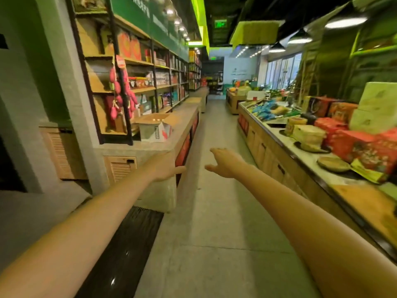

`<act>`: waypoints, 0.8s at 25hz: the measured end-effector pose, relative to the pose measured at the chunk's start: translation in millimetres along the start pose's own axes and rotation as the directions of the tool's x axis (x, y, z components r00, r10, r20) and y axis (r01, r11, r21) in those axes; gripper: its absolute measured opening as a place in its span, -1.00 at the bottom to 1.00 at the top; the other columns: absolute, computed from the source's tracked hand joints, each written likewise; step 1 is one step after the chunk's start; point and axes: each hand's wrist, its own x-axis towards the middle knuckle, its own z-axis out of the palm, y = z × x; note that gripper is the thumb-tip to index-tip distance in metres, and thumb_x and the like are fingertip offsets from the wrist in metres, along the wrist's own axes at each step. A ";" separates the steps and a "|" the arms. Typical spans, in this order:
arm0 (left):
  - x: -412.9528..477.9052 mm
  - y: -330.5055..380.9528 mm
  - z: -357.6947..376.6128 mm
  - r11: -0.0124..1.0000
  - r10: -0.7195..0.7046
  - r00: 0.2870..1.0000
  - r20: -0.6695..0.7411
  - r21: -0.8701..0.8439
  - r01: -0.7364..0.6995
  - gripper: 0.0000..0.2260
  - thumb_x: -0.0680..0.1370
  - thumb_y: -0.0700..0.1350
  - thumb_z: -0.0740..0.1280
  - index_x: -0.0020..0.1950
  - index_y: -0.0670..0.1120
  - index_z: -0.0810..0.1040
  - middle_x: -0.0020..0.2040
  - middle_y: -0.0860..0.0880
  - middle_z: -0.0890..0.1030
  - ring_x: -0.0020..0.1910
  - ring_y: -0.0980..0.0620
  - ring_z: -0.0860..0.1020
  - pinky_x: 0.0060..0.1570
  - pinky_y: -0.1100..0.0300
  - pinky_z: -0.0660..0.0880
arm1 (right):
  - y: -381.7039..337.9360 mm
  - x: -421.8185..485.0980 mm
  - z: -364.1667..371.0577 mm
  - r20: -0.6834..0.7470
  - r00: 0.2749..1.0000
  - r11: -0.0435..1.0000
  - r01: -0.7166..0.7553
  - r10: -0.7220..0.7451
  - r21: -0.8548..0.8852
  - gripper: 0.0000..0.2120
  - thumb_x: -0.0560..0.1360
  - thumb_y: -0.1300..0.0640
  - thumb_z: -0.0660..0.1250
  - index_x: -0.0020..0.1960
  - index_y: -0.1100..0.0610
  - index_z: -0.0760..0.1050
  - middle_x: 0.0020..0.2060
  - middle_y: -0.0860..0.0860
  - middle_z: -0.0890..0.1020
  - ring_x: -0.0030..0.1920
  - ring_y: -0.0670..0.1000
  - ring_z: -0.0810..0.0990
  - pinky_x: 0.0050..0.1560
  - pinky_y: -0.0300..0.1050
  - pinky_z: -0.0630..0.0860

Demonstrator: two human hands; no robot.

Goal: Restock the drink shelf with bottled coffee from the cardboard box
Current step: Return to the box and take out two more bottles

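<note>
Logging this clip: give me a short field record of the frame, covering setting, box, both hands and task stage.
setting: shop aisle, goods on both sides
box: open white-printed cardboard box on the grey concrete counter, flaps up
shelves: dark-framed wooden shelves behind the box
left hand: open, empty, by the counter's near corner
right hand: open, empty, over the aisle floor
stage: no bottle held; box not yet reached

On my head-camera feed, the person's left forearm point(86, 229) and right forearm point(300, 211) show bare along their whole visible length, slender and smooth, with no sleeve edge inside the frame. The left hand point(165, 168) and right hand point(225, 165) are likewise uncovered, each tapering from a slim wrist. Blur softens both hands, and I cannot make out finer detail on the fingers from here.
</note>
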 end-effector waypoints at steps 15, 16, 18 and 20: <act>379.3 37.7 105.9 0.963 0.111 0.992 0.064 0.241 -0.124 -0.42 0.53 0.19 0.23 0.41 -0.17 0.30 0.40 -0.13 0.38 0.35 -0.10 0.38 0.29 0.03 0.35 | 245.0 264.1 47.0 0.031 0.997 0.992 -0.073 0.077 -0.098 -0.39 0.54 -0.15 0.22 0.43 0.23 0.25 0.34 0.16 0.45 0.30 0.19 0.45 0.30 0.07 0.40; 407.9 30.4 109.1 0.960 0.121 0.991 0.061 0.247 -0.132 -0.40 0.54 0.20 0.21 0.43 -0.16 0.28 0.42 -0.12 0.37 0.37 -0.09 0.37 0.32 0.03 0.34 | 253.8 289.1 50.4 0.027 0.997 0.992 -0.073 0.076 -0.099 -0.40 0.54 -0.14 0.22 0.42 0.23 0.26 0.33 0.15 0.46 0.29 0.19 0.45 0.29 0.07 0.40; 467.5 18.0 112.5 0.959 0.144 0.988 0.057 0.237 -0.153 -0.37 0.56 0.21 0.15 0.50 -0.13 0.19 0.49 -0.10 0.27 0.45 -0.06 0.28 0.40 0.03 0.25 | 271.4 342.9 56.0 0.016 0.997 0.991 -0.078 0.081 -0.112 -0.42 0.55 -0.13 0.22 0.41 0.22 0.27 0.30 0.15 0.47 0.26 0.19 0.47 0.26 0.05 0.41; 533.9 8.4 111.8 0.949 0.164 0.985 0.060 0.261 -0.174 -0.38 0.57 0.21 0.12 0.52 -0.12 0.15 0.52 -0.09 0.21 0.48 -0.04 0.22 0.43 0.06 0.19 | 292.0 403.5 61.2 0.008 0.995 0.983 -0.094 0.097 -0.154 -0.44 0.55 -0.12 0.22 0.39 0.22 0.28 0.28 0.15 0.49 0.24 0.19 0.48 0.23 0.04 0.39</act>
